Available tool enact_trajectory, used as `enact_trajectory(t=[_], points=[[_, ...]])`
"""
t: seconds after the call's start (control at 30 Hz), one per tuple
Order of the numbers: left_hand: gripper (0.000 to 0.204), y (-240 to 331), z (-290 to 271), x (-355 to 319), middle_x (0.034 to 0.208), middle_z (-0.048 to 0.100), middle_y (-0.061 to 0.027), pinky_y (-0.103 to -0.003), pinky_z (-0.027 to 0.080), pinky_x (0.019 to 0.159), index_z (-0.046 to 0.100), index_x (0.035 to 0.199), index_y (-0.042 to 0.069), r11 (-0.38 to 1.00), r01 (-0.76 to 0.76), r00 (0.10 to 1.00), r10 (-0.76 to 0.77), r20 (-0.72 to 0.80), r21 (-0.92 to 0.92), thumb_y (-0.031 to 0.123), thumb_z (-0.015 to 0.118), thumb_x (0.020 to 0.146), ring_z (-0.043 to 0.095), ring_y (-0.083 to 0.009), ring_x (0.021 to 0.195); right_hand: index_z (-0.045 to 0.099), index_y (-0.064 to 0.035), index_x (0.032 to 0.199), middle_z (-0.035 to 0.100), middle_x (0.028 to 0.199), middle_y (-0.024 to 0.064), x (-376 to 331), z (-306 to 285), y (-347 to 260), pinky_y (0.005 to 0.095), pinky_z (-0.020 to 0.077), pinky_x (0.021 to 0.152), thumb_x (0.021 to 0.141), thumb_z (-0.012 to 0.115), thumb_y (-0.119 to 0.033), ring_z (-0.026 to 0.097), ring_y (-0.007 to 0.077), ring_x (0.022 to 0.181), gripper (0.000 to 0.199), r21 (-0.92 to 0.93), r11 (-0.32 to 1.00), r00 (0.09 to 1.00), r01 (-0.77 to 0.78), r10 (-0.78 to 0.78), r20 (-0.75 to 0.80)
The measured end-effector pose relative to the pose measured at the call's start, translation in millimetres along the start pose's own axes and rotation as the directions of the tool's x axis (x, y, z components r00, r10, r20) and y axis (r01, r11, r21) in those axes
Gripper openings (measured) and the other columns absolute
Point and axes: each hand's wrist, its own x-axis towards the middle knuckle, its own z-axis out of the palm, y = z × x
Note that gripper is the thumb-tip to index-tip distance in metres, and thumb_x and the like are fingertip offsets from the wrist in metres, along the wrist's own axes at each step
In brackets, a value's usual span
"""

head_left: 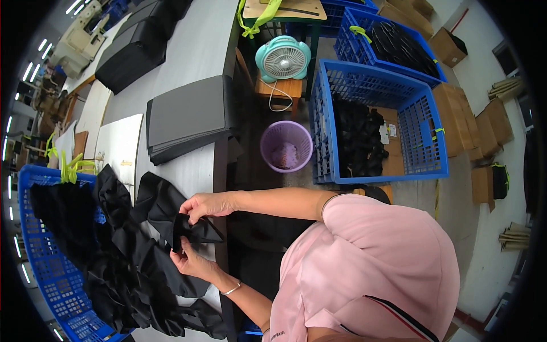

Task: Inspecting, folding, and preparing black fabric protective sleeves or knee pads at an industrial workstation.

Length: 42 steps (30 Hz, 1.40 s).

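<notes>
Pinching a piece of black fabric (182, 225) between them, your two hands meet over the near edge of the grey worktable (196, 51). One hand (206, 205), on the arm that reaches in from the right of the view, has its fingers curled shut over the upper fold of the cloth; the other hand (194, 261), with a thin bracelet (231, 289) at the wrist, grips the same piece from below, thumb pressed against it. Which of them is your left and which your right cannot be told from this twisted view. That piece lies on top of a loose heap of black fabric (137, 273) that spills across the table edge and into the blue plastic crate (43, 268) beside it. Farther along the table rests a stack of dark grey sheets (188, 117). On the floor beyond stand a purple wastebasket (286, 146), a small teal fan (283, 58) on a wooden stool, and another blue crate (421, 122) holding more black pieces.
</notes>
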Motion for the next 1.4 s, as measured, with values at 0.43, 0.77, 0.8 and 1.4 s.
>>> enact_trajectory(t=[0.43, 0.77, 0.8, 1.4], points=[[0.019, 8.2, -18.4, -1.7, 0.084, 0.061, -0.0012, -0.022, 0.045, 0.074, 0.052, 0.083, 0.003, 0.987, -0.083, 0.975, 0.052, 0.218, 0.135, 0.003, 0.069, 0.091, 0.051, -0.0089, 0.074, 0.057, -0.0028, 0.081, 0.059, 0.069, 0.0044, -2.5, 26.1, -7.5, 0.0297, 0.0431, 0.064, 0.077, 0.065, -0.01, 0.056, 0.0183, 0.064, 0.012, -0.719, 0.66, 0.949, 0.216, -0.316, -0.004], [0.052, -12.6, -25.1, 7.5, 0.126, 0.058, -0.0185, -0.037, 0.048, 0.096, 0.05, 0.132, -0.004, 0.94, -0.162, 0.983, 0.181, -0.033, 0.301, 0.006, 0.073, 0.087, 0.06, -0.0263, 0.105, 0.054, -0.0068, 0.113, 0.064, 0.083, 0.0117, -10.0, 6.7, 5.7, 0.0449, 0.0498, 0.068, 0.08, 0.068, -0.012, 0.063, 0.0341, 0.072, 0.036, -0.988, 0.154, 0.647, 0.01, -0.754, -0.111], [0.06, -21.7, -22.8, 4.3, 0.124, 0.059, -0.0215, -0.039, 0.046, 0.1, 0.048, 0.134, -0.006, 0.849, -0.235, 0.962, 0.274, -0.014, 0.473, 0.006, 0.076, 0.083, 0.059, -0.0291, 0.111, 0.054, -0.0071, 0.118, 0.064, 0.086, 0.0115, -9.3, 6.1, 7.6, 0.0449, 0.0505, 0.066, 0.081, 0.07, -0.011, 0.064, 0.0338, 0.072, 0.04, -0.967, 0.254, 0.689, -0.025, -0.697, -0.2], [0.071, -28.0, -58.9, 10.8, 0.141, 0.047, -0.0146, -0.035, 0.038, 0.106, 0.039, 0.146, 0.0, 0.957, -0.223, 0.954, 0.175, 0.245, 0.186, 0.025, 0.072, 0.088, 0.048, -0.0251, 0.124, 0.058, -0.0078, 0.119, 0.056, 0.112, 0.0105, -29.6, -21.2, -116.4, 0.0408, 0.0413, 0.091, 0.08, 0.078, -0.026, 0.056, 0.0293, 0.104, 0.047, -0.973, -0.229, 0.521, 0.01, -0.83, 0.2]])
